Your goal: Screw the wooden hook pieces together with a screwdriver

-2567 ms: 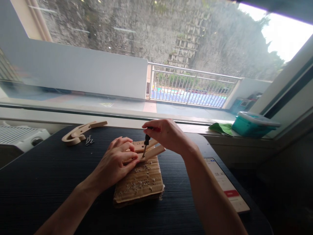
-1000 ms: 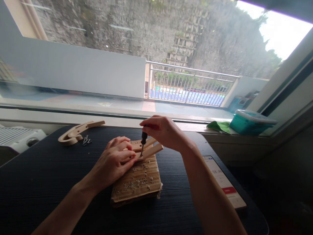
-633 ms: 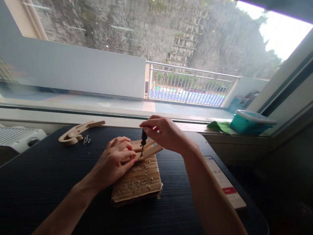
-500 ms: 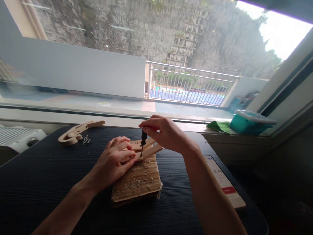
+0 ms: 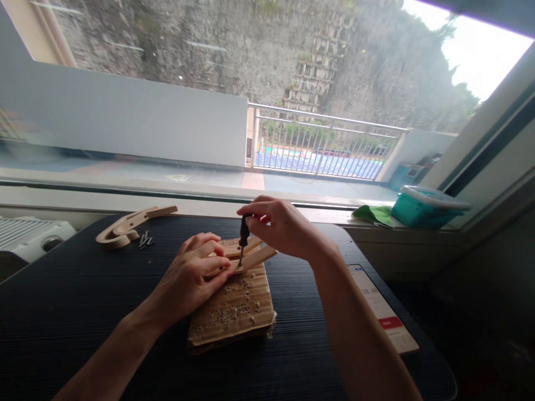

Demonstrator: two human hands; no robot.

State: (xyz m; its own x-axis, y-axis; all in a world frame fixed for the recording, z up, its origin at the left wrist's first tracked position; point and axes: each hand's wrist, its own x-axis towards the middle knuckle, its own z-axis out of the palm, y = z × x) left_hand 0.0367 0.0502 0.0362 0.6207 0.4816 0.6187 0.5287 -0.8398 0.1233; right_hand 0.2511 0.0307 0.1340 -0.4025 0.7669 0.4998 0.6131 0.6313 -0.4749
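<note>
My right hand is closed around the black handle of a screwdriver, held nearly upright. Its tip meets a pale curved wooden piece that lies on a stack of corrugated cardboard. My left hand grips the left part of this wooden piece and presses it to the cardboard; the part under the fingers is hidden. Holes pit the cardboard's surface. Another curved wooden piece rests at the table's far left, beside several screws.
A phone showing a timer lies on the right of the dark table. On the windowsill stand a teal lidded box and a green cloth. A white heater is at the left, beyond the table edge.
The whole view has shifted slightly. The screwdriver leans a little differently in my right hand, its tip still on the wood. My left hand keeps its hold.
</note>
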